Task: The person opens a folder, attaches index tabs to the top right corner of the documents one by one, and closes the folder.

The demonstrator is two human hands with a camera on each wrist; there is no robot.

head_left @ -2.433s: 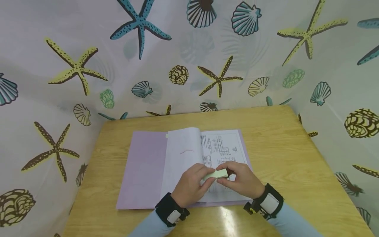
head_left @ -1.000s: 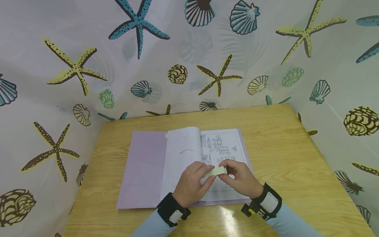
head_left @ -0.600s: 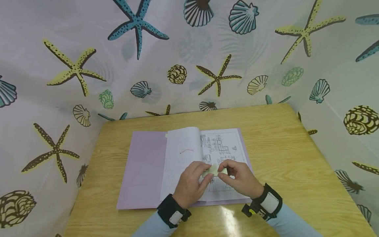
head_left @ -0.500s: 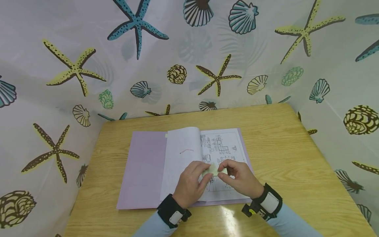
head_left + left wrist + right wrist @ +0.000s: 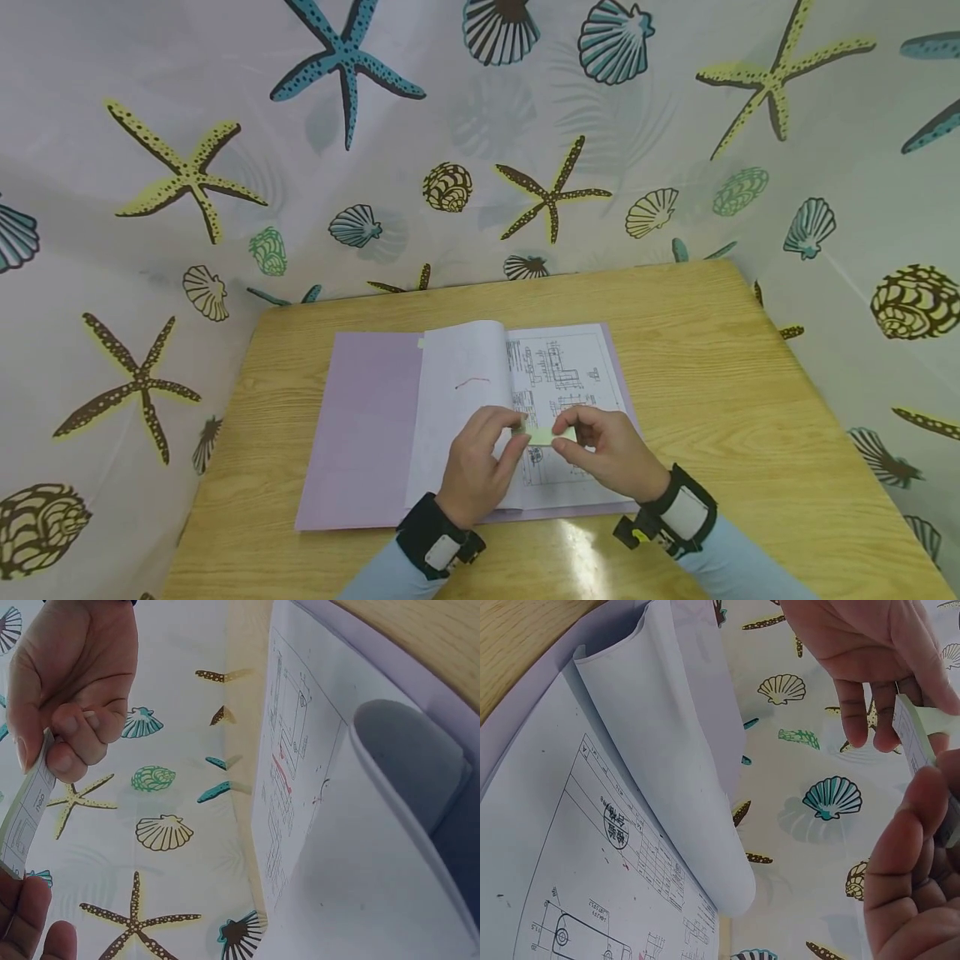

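Seashell-print backdrop, wooden tabletop [image 5: 712,375] | open booklet [image 5: 465,400] at centre | left hand [image 5: 480,462] and right hand [image 5: 611,450] both pinch sticky-note pad [image 5: 551,435] | step judged: peeling a note; next needs clean separation.

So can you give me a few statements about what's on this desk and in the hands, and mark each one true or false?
1. Both hands hold a pale green pad of sticky notes. True: left hand and right hand pinch it.
2. The lilac folder lies shut. False: it lies open.
3. The right-hand page shows a technical drawing. True.
4. The wooden table is covered by a cloth. False: bare wood shows.
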